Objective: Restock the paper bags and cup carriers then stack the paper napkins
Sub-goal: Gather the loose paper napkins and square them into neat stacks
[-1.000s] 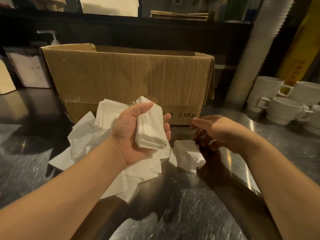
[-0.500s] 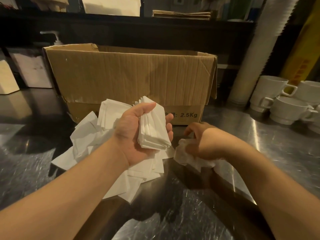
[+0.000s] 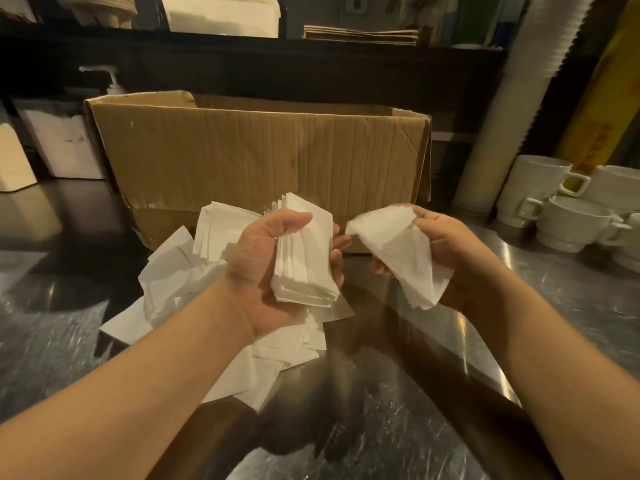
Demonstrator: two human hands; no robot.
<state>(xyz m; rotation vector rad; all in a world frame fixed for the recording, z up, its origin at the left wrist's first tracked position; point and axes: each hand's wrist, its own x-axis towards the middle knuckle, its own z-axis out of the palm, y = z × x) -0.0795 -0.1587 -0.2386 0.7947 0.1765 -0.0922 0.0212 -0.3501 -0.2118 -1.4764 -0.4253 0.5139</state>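
A brown cardboard box (image 3: 256, 164) stands on the steel counter (image 3: 571, 306), open at the top. Its near wall hides the inside, so I cannot tell what is in it. Its front has vertical creases and a worn strip along the lower edge. To the right of the box stand white mugs (image 3: 568, 209), some stacked one on another; their insides are not visible. Between the box and the mugs leans a tall sleeve of white cups (image 3: 502, 109). On the dark shelf behind lie flat brown paper bags (image 3: 360, 33) in a low pile, and beside them stands a white container (image 3: 221, 15). At the left a pump bottle (image 3: 112, 83) shows just behind the corner of the box.

The left hand (image 3: 266, 268) holds a stack of napkins (image 3: 304, 258) in front of the box, above the counter. The thumb presses on the top of the stack and the curled fingers wrap it from the far side, fingertips showing at the right edge. The stack is white, folded, rather neat, with the upper corners a little fanned.

The right hand (image 3: 446, 251) pinches a single napkin (image 3: 398, 251), thumb under it and fingers curled at its upper edge. This napkin is crumpled and soft, hanging down in a loose triangle, close to the stack but not touching it.

Under the left hand a loose pile (image 3: 180, 271) of white napkins lies on the counter against the front of the box, disordered and overlapping.
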